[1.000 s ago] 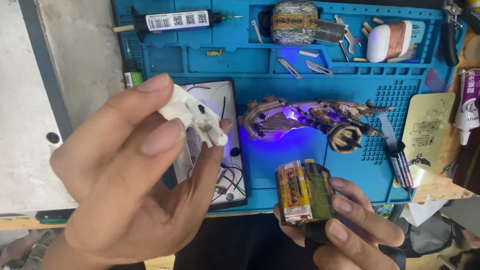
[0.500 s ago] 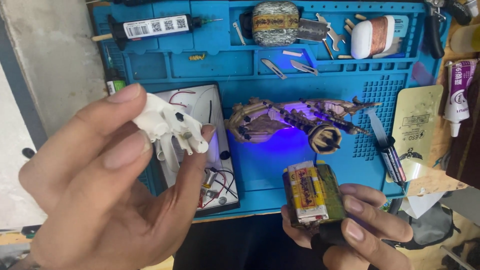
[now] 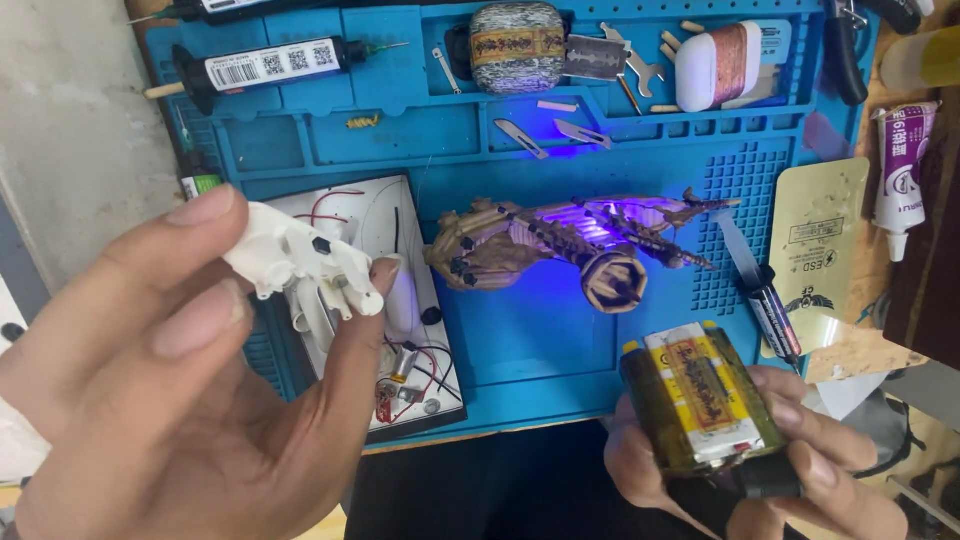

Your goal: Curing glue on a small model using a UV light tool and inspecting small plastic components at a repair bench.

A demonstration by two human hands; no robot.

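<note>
Fingers (image 3: 200, 300) of left hand (image 3: 170, 400) still pinching white plastic part (image 3: 300, 265), right hand (image 3: 760, 470) still around battery pack (image 3: 700, 400), now lower.

A yellow-and-white label (image 3: 703, 391) wraps the battery pack (image 3: 700, 410) held in the right hand (image 3: 760, 470). A white barcode label (image 3: 262, 64) covers the syringe (image 3: 265, 64) at the mat's (image 3: 520, 340) top-left corner. A yellowish pouch (image 3: 817, 250) overlaps its right edge; beside it lies a white-and-purple tube (image 3: 900, 165).
</note>
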